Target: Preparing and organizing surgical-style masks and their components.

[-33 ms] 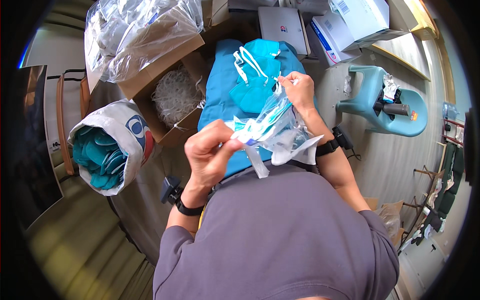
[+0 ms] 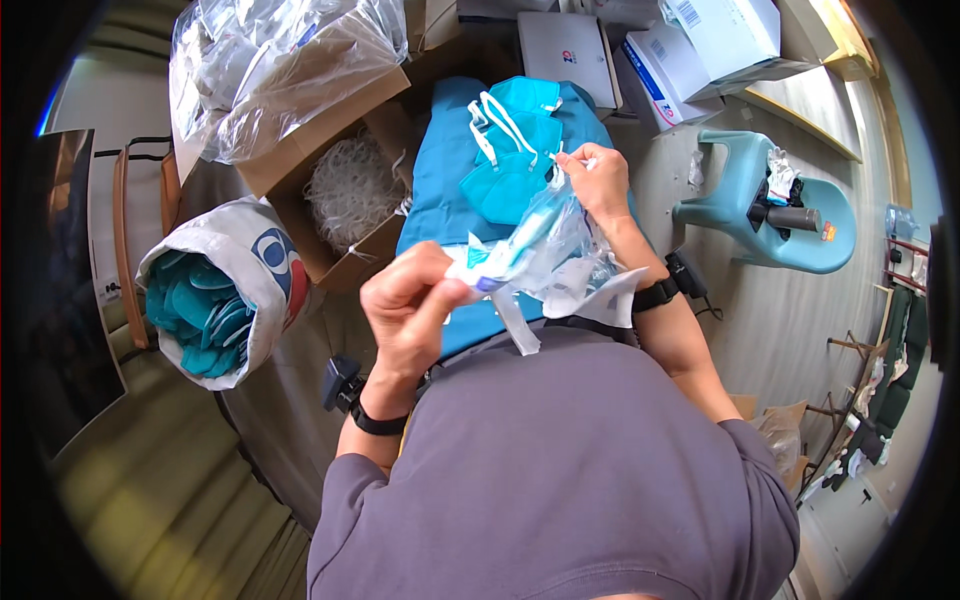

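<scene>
Between my two hands a clear plastic bag [image 2: 560, 225] with something teal and white in it is stretched out. My left hand [image 2: 412, 305] is closed, thumb and fingers pinching the bag's left end, where a small dark blue patch shows. At the upper right end, my right hand [image 2: 598, 185] pinches the plastic between thumb and fingers. Just beyond the bag, several teal folded face masks [image 2: 505, 185] with white ear loops lie overlapping on a blue cloth [image 2: 440, 150]. Part of the cloth is hidden under the bag and my hands.
On the left, a white sack [image 2: 262, 295] holds many teal masks. Behind it, a cardboard box [image 2: 310, 240] contains a tangle of white loops, with a large clear plastic bag [image 2: 290, 70] above. White boxes [image 2: 665, 90] stand far right; a light blue stool [image 2: 735, 185] bears a dark cylinder.
My left hand has shifted slightly left, drawing the bag's end with it. The teal content inside looks more stretched along the bag. My right hand has hardly moved.
</scene>
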{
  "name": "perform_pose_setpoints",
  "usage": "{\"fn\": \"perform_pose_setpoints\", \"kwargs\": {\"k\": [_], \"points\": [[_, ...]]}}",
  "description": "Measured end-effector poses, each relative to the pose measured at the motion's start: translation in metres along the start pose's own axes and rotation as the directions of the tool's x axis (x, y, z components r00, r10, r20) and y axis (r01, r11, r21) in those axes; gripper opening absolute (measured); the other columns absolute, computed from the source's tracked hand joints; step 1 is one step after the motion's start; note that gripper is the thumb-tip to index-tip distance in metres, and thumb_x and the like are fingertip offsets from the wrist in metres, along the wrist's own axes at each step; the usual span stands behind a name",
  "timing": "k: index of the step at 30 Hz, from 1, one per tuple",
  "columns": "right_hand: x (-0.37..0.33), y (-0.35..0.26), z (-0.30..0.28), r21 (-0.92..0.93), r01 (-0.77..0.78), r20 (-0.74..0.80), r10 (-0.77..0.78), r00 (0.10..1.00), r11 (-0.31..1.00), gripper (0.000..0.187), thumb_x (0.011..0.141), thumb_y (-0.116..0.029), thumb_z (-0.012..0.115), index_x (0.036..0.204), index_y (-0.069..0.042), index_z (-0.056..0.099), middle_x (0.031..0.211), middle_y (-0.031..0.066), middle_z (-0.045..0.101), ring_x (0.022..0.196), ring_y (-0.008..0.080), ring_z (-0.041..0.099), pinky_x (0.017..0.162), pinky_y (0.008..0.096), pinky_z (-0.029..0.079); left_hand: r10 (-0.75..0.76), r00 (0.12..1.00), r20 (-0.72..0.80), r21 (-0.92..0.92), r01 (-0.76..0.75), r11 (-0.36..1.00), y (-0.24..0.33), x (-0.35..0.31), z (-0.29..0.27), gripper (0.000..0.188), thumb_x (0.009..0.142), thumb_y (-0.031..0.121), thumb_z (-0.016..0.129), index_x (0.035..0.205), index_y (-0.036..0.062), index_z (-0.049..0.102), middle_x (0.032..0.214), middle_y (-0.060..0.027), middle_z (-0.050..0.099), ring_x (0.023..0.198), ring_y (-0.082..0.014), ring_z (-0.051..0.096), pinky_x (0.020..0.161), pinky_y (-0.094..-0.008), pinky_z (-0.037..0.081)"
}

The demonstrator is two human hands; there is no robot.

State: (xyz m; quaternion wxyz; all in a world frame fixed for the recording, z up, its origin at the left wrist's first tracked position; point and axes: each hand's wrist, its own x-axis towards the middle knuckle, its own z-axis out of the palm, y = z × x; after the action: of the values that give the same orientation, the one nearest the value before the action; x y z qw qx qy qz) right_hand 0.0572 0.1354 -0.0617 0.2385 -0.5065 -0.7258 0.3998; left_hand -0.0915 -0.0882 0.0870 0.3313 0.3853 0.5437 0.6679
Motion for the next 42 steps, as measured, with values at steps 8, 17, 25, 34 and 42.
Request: {"fn": "perform_pose_setpoints", "kwargs": {"k": [8, 17, 25, 34, 42], "points": [[-0.002, -0.012, -0.021, -0.079, -0.007, 0.124, 0.017, 0.992, 0.997, 0.027, 0.08, -0.029, 0.076, 0.075, -0.003, 0.071, 0.066, 0.0139, 0.067, 0.061, 0.0286, 0.064, 0.06, 0.0379, 0.048, -0.432, 0.825, -0.365, -0.396, 0.282, 0.874, -0.029, 0.014, -0.017, 0.023, 0.103, 0.023, 0.053, 0.095, 0.0048, 0.064, 0.082, 0.003, 0.063, 0.071, -0.0028, 0.054, 0.065, -0.0187, 0.042], [-0.002, -0.016, -0.078, 0.374, -0.257, 0.259, 0.166, 0.952, 0.891, 0.016, 0.084, -0.013, 0.074, 0.076, 0.0, 0.069, 0.069, -0.0005, 0.063, 0.065, 0.0052, 0.055, 0.059, 0.0251, 0.043, -0.341, 0.893, 0.293, -0.519, 0.448, 0.728, -0.092, 0.032, -0.017, 0.092, 0.087, 0.079, 0.039, 0.14, 0.0046, 0.048, 0.142, -0.0141, 0.051, 0.136, -0.0267, 0.042, 0.113, -0.0468, 0.03], [-0.002, 0.012, -0.079, 0.542, -0.457, 0.474, 0.193, 0.859, 0.705, 0.023, 0.085, -0.018, 0.072, 0.1, -0.001, 0.067, 0.089, 0.005, 0.068, 0.079, 0.0141, 0.063, 0.072, 0.0287, 0.05, -0.365, 0.822, 0.438, -0.041, 0.424, 0.905, -0.065, 0.055, 0.019, 0.148, 0.044, 0.05, 0.095, 0.158, 0.0199, 0.007, 0.16, -0.0183, 0.02, 0.146, -0.0386, 0.025, 0.111, -0.0596, 0.031], [-0.019, -0.007, 0.003, 0.758, -0.237, 0.204, 0.125, 0.971, 0.608, 0.038, 0.082, -0.02, 0.075, 0.113, -0.002, 0.064, 0.104, 0.0068, 0.069, 0.093, 0.0212, 0.067, 0.083, 0.0319, 0.053, -0.205, 0.933, 0.297, 0.233, 0.137, 0.963, -0.101, 0.036, 0.036, 0.138, 0.056, 0.028, 0.096, 0.154, 0.0012, 0.004, 0.155, -0.0232, 0.023, 0.146, -0.035, 0.022, 0.121, -0.0429, 0.015], [-0.035, -0.039, 0.02, -0.04, 0.578, 0.405, -0.515, 0.755, 0.815, 0.033, 0.079, -0.018, 0.067, 0.111, -0.008, 0.066, 0.099, 0.0139, 0.068, 0.094, 0.0332, 0.066, 0.083, 0.0406, 0.052, -0.454, 0.891, -0.021, -0.394, 0.41, 0.822, -0.114, 0.051, 0.024, 0.081, 0.073, 0.02, 0.087, 0.138, 0.0027, 0.04, 0.126, -0.0093, 0.056, 0.118, -0.0205, 0.055, 0.098, -0.0353, 0.048]]}}
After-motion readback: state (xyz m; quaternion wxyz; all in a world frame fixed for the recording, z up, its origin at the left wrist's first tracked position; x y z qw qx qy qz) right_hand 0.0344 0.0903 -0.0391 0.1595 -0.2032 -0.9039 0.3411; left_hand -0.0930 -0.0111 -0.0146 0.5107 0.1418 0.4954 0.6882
